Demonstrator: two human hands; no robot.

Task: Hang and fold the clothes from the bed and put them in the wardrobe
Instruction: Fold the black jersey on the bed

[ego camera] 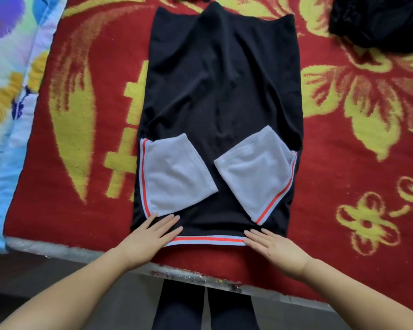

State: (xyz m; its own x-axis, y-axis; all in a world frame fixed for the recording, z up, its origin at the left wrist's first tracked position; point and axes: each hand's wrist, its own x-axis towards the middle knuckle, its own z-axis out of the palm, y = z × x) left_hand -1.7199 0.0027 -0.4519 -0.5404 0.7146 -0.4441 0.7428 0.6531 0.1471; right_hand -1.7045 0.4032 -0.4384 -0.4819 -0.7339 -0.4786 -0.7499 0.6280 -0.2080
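Your left hand and right hand lay flat, fingers straight, grasping nothing, pressing the black shirt's striped collar at lower centre.

a home bedroom: a bed under a red floral blanket, clothes laid out on it

The black shirt lay flat on the bed, collar end at six o'clock, hem toward twelve. Its two pale grey sleeves, edged in orange stripe, were folded inward. A second dark garment sat bunched at two o'clock.
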